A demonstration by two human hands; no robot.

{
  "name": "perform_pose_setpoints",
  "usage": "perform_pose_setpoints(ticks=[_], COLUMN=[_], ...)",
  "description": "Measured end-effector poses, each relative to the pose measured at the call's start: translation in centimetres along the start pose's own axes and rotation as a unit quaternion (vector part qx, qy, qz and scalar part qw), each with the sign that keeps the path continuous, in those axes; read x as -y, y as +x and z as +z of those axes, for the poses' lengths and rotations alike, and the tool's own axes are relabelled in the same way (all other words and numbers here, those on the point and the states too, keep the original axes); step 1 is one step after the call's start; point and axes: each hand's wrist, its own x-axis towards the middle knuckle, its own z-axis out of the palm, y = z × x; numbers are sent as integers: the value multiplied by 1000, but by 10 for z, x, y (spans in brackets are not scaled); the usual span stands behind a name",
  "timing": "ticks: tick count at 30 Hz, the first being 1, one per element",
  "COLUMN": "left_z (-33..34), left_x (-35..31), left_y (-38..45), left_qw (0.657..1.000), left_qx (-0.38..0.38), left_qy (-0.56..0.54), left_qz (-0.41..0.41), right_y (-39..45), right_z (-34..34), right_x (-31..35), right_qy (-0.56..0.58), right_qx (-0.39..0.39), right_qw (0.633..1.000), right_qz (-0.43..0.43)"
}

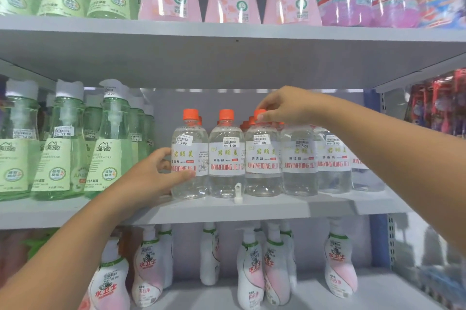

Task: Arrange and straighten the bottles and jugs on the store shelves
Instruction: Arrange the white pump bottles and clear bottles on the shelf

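Your left hand point(153, 173) grips the leftmost clear bottle point(189, 156) on the middle shelf point(277, 205); your right hand point(285, 105) pinches the orange cap point(259, 113) of the third clear bottle point(262, 158). Labels between your hands read "JUNYIMEIQING JIEJI", stickers "5.00". Left of your left hand, green bottles point(63, 143) are priced "12.00".

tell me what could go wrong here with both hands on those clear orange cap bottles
1. The right hand pinches only the orange cap of the third clear bottle; pulling there could tip it into its tightly packed neighbours.
2. The left hand grips the leftmost clear bottle near the shelf edge; a hard tug might slide it off.
3. The small white clip on the edge could get knocked loose.
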Motion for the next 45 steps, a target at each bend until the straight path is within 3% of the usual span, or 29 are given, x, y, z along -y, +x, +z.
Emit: perform_pose_setpoints(ticks=[17, 21, 25, 35, 38, 41, 43, 45], left_z=[5, 3, 3, 3, 13, 33, 47, 57], left_x=[-17, -15, -16, -16, -25, -19, 11, 53], left_y=[-7, -5, -3, -6, -19, -65, -112, -153], left_qw=[999, 999, 998, 998, 995, 972, 944, 927], left_qx=[14, 20, 21, 20, -47, -211, -304, -358], left_qy=[-13, -12, -12, 5, 89, 71, 14, -6], left_qz=[-32, -44, -51, -53, -23, 74, 131, 108], right_y=[-12, -37, -52, -54, -85, -148, -197, -228], right_z=[20, 2, -7, -2, 19, 81, 141, 202], right_x=[-10, -40, -63, -59, -49, -28, -8, 8], right_qy=[-38, 5, -45, -79, -56, 120, 219, 262], right_qx=[-65, -91, -28, -17, -150, -319, -322, -250], right_qw=[996, 996, 998, 996, 987, 938, 916, 929], right_qz=[-41, -15, 16, 25, 11, -64, -91, -76])
